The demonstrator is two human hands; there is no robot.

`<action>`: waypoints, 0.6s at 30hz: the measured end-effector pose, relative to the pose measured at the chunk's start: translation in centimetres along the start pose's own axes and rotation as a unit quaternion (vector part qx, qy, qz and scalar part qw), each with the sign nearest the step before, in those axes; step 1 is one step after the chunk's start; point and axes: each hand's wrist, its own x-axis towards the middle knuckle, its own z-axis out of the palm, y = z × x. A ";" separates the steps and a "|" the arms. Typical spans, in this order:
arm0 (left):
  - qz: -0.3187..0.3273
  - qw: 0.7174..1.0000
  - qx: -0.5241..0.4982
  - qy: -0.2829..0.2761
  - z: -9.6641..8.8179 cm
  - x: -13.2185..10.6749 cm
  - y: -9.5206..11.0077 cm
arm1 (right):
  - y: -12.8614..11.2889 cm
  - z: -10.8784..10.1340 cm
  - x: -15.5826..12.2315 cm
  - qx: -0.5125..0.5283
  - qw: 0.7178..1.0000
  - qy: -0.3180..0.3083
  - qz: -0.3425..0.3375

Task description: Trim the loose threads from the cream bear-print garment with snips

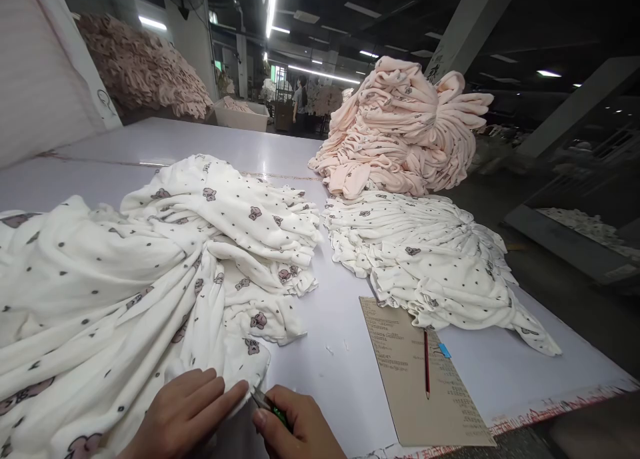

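Note:
A large heap of white printed cloth (165,279), with dots and small mauve animal figures, is bunched on the left of the table. My left hand (187,409) is closed at its near lower edge, the index finger reaching along the hem; the thumb is hidden. In my right hand (300,422) is a pair of thread snips (270,406) with a dark blade and a green part at the handle. The snips' tip touches or nearly touches the cloth edge, just beyond my left fingertip.
A second white printed pile (430,252) lies on the right, with a pink cloth stack (400,126) behind it. Nearer stands a cardboard sheet (395,379) bearing print and a pencil (427,366). A plastic bin (243,117), pink heap (140,66) and person (300,102) are farther back.

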 end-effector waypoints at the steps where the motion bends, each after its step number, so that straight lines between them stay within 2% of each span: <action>1: -0.001 1.000 -0.004 0.000 0.0 0.0 0.0 | 0.0 0.0 0.0 -0.006 1.000 0.004 0.000; 7: -0.001 1.000 0.003 0.008 0.0 0.0 0.0 | 0.5 0.5 0.1 -0.014 1.000 0.008 -0.010; 10: -0.020 1.000 -0.017 0.011 0.2 -0.3 0.1 | 0.9 0.9 0.1 0.020 1.000 0.014 -0.014; 13: -0.122 0.985 -0.118 -0.033 0.6 -1.0 0.3 | 2.2 0.2 1.7 0.057 0.994 0.095 -0.006; 16: -0.279 0.935 -0.190 -0.111 1.3 -1.9 0.3 | 4.9 -1.8 5.7 0.030 0.978 0.205 0.029; 18: -0.352 0.892 -0.213 -0.186 1.9 -3.0 0.0 | 7.2 -3.1 8.9 0.003 0.961 0.266 0.074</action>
